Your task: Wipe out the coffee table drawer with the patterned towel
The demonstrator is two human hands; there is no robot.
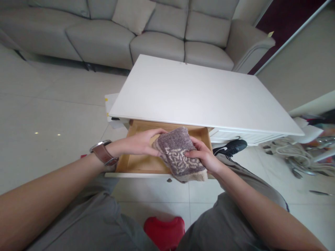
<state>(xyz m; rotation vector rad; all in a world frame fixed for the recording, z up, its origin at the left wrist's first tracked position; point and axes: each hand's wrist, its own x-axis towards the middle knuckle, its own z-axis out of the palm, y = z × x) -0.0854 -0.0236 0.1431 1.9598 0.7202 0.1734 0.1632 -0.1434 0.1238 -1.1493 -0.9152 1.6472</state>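
Observation:
A folded towel (180, 153), greyish purple with a cream scroll pattern and a beige edge, is held above the pulled-out drawer (141, 164). My right hand (202, 153) grips its right side, thumb on top. At the towel's left end, my left hand (142, 142) closes its thumb and fingers around the folded layers; its fingertips are partly hidden. The wooden inside of the drawer shows around the towel, and part of its floor is covered from sight. A small dark knob (169, 180) sits on the white drawer front.
The white coffee table (199, 94) spans the middle, with a grey sofa (159, 45) behind it. A red stool (164, 232) is between my legs. My black shoe (230, 148) stands by the table's front. Cables and other items (295, 153) lie on the floor at right.

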